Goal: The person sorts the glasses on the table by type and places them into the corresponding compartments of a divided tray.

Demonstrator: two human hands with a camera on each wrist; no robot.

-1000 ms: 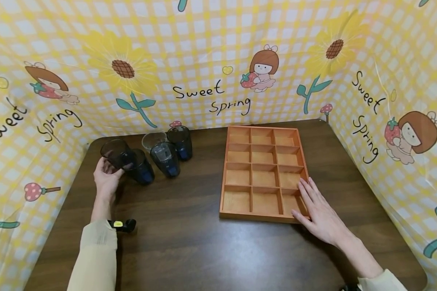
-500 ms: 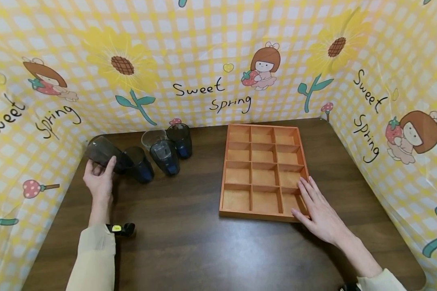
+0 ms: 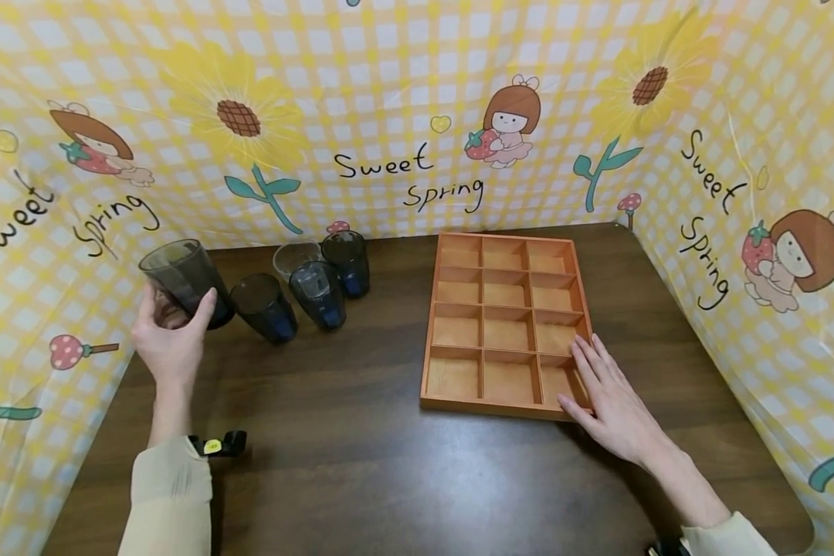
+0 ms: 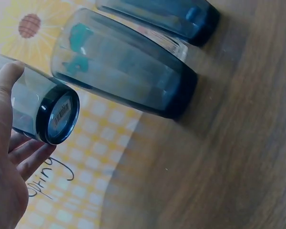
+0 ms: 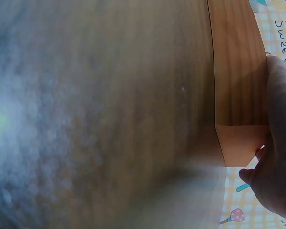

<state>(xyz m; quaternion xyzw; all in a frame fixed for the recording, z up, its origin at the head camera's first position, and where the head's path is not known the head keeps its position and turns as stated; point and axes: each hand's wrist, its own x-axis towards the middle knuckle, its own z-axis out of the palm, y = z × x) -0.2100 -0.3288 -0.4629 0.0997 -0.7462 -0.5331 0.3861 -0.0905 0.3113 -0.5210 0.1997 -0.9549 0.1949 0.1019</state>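
Note:
My left hand (image 3: 170, 332) grips a dark tinted drinking glass (image 3: 188, 278), thumb on the near side. The glass leans with its mouth up and to the left. In the left wrist view its base (image 4: 62, 117) is off the table and carries a barcode label. Just right of it stands a second tinted glass (image 3: 264, 309). My right hand (image 3: 615, 409) rests on the near right corner of a wooden compartment tray (image 3: 507, 411), fingers extended along its edge. In the right wrist view, the tray's side (image 5: 240, 71) shows beside that hand (image 5: 281, 157).
Further right stand two more tinted glasses, one nearer (image 3: 320, 297) and one behind (image 3: 347, 266), with a clear glass (image 3: 292, 259) partly hidden among them. A yellow checked cloth (image 3: 389, 93) surrounds the back and sides of the dark wooden table (image 3: 361, 463).
My left hand has carried its glass leftward, away from the neighbouring glass, and the glass's tilt has changed. My right hand has stayed on the tray.

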